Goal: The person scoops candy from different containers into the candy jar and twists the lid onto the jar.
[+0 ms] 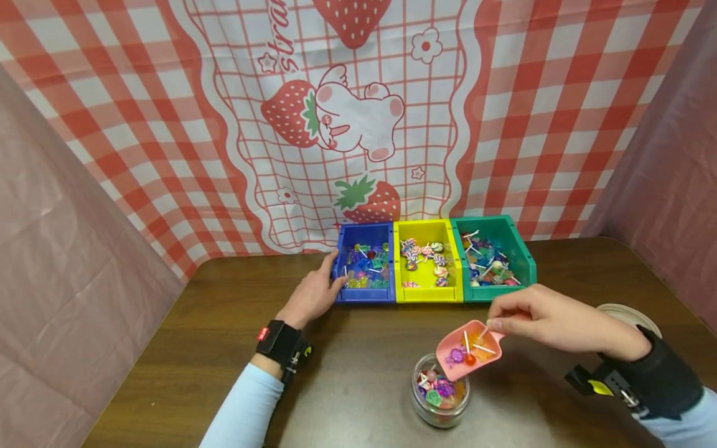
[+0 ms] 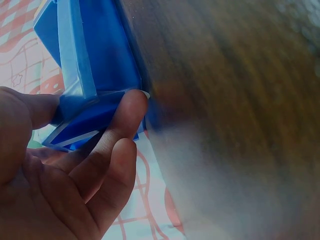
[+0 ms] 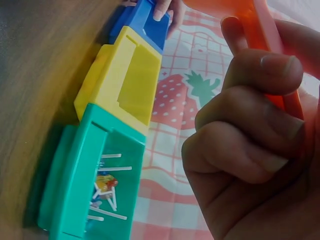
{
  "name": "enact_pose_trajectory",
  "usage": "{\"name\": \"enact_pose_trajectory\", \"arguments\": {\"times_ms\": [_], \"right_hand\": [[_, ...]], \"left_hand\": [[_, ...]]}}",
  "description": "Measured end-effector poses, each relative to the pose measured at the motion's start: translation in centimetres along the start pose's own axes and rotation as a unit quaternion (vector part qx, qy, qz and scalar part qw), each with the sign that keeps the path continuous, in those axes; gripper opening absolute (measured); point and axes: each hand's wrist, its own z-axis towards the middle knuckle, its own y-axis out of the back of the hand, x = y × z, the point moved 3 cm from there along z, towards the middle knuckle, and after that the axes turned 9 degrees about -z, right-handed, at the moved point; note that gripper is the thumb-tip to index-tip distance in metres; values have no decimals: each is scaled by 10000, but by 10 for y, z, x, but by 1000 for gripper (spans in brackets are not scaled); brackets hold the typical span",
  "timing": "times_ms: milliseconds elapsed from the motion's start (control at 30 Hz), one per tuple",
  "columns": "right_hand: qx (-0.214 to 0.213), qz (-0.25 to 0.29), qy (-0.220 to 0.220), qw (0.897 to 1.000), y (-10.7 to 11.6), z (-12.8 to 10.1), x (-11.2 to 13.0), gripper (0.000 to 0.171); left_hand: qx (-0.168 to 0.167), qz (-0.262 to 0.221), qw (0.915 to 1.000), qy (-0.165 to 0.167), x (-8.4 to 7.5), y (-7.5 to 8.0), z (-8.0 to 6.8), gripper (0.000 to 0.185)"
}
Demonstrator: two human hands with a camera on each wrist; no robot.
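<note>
My right hand (image 1: 551, 320) grips the handle of a pink scoop (image 1: 460, 368), its fingers curled round it in the right wrist view. Purple, red and orange candies, some on white sticks, lie in the scoop. Its front edge overlaps the rim of a glass jar (image 1: 441, 419) in the head view, and the jar holds mixed candies (image 1: 434, 398). At the back of the table, my left hand (image 1: 315, 291) holds the left wall of a blue bin (image 1: 366, 294), thumb on one side and fingers on the other. Colourful candies fill the blue bin's floor.
A yellow bin (image 1: 430, 295) with swirled candies and a green bin (image 1: 523, 267) with stick candies adjoin the blue one. Behind my right wrist lies a pale round lid (image 1: 624, 313). A checked strawberry cloth (image 1: 358, 124) hangs behind the wooden table (image 1: 185, 367).
</note>
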Motion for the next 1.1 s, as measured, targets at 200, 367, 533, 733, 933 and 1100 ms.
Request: {"name": "enact_pose_trajectory", "arguments": {"times_ms": [200,367,533,733,933,1100], "right_hand": [[18,-151,9,9999,0,-1,11,7],[-53,-430,-40,9991,0,-3,18,4],[-107,-588,79,9982,0,-4,22,4],[-228,-807,82,9964,1,-6,23,4],[-341,-977,62,9946,5,-9,25,5],[-291,-950,-24,9950,8,-10,25,4]], "left_hand": [[-11,19,10000,-29,-2,1,-2,69],[-18,15,10000,-65,-3,1,-3,69],[-26,-11,10000,-45,-3,1,-2,68],[6,-12,10000,-4,-2,1,-1,68],[11,-2,10000,0,-2,1,-1,69],[-5,-11,10000,-58,-2,1,-1,69]]}}
